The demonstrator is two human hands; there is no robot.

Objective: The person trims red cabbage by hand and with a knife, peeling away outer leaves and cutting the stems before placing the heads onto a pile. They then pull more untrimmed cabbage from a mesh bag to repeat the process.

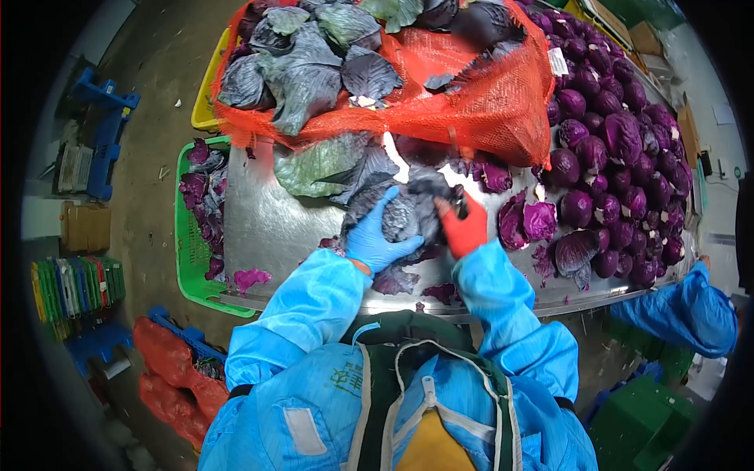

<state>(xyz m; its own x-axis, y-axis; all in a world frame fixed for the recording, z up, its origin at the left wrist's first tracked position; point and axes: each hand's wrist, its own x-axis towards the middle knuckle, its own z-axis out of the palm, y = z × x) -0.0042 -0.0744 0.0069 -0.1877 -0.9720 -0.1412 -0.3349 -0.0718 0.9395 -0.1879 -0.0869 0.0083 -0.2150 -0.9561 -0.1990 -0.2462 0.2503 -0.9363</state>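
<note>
My left hand (382, 235), in a blue glove, lies with thumb and fingers spread around a dark purple cabbage (400, 213) on the metal table (259, 196). At the cabbage's right side is my right hand (463, 224) in a red glove. Its fingers are bent together around something dark, too small and blurred to name. Loose green-purple outer leaves (320, 166) lie just beyond the cabbage. Purple leaf scraps (395, 280) are on the table near its front edge.
A red mesh sack (471, 118) of leafy cabbages covers the table's far side. Trimmed purple cabbages (620, 173) are heaped at the right. A green basket (184, 251) holds leaves at the left. Another person's blue sleeve (683, 310) shows at the right edge.
</note>
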